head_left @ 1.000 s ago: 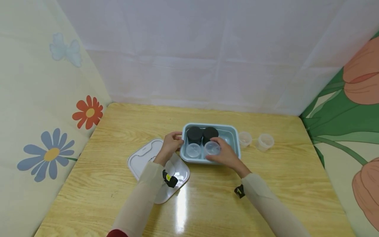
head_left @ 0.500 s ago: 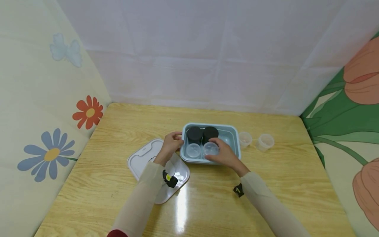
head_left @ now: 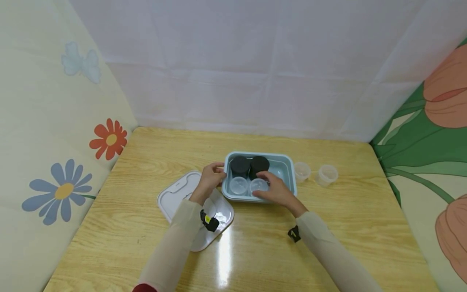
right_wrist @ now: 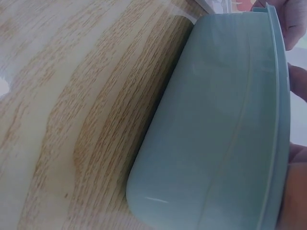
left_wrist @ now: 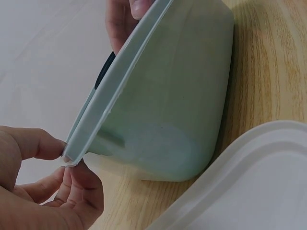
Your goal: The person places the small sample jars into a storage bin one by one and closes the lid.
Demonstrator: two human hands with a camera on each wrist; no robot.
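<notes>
A light blue plastic box (head_left: pixel 294 178) stands on the table, its wall (left_wrist: pixel 163 105) close up in the left wrist view. My left hand (head_left: pixel 210 178) pinches the rim at the box's left end between thumb and fingers. Inside the front half, my right hand (head_left: pixel 278 191) holds a clear plastic cup (head_left: pixel 258 185) by its sides, right beside a second clear cup (head_left: pixel 238 185). Behind them, two black round-topped containers (head_left: pixel 240 165) stand side by side. In the right wrist view the box wall (right_wrist: pixel 211 120) hides the cups; fingers show only beyond the rim.
A pale lid (head_left: pixel 176 194) lies on the table to the box's left, partly beneath my left forearm. Two clear cups, one (head_left: pixel 302 171) close to the box and another (head_left: pixel 326 175) farther out, stand at the right. Printed fabric walls border the table (head_left: pixel 350 227).
My right hand has shifted the clear cup slightly left inside the box, up against the other clear cup. The left hand keeps its place on the rim.
</notes>
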